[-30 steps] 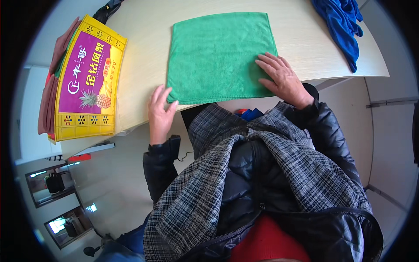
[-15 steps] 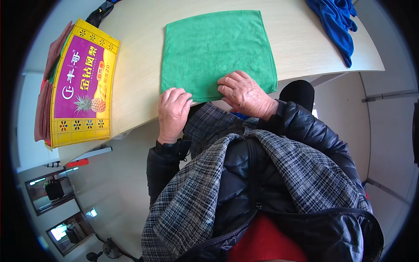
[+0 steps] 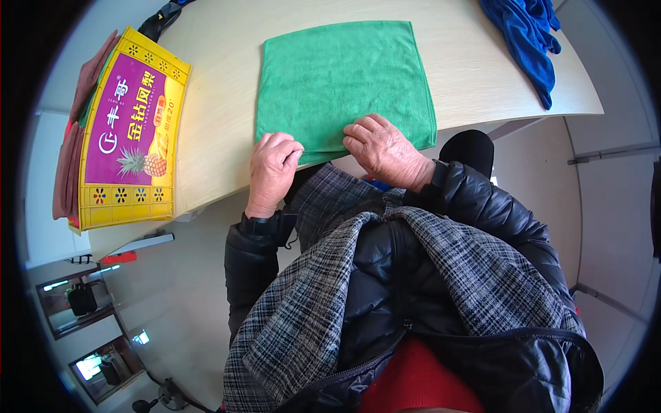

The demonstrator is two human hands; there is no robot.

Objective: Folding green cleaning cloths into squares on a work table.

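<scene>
Soft green rectangular cloth (image 3: 344, 82) lies flat on pale wood-grain tabletop (image 3: 213, 138), so spreading looks done (can't tell layer count, tbh). Left hand (image 3: 273, 168) pinches near-left corner, right hand (image 3: 384, 151) pinches near edge; far part lies untouched.

Clock positions are read from the middle of the flat cloth (image 3: 344, 82), which lies before you on the table (image 3: 220, 103), its six-o'clock edge along the near rim. Your left hand (image 3: 273, 168) is at that edge toward seven, your right hand (image 3: 384, 150) toward five. At nine stands the box (image 3: 134, 134), with folded cloths (image 3: 67, 172) along its nine-o'clock side. The crumpled cloth (image 3: 527, 48) lies between two and three.
</scene>
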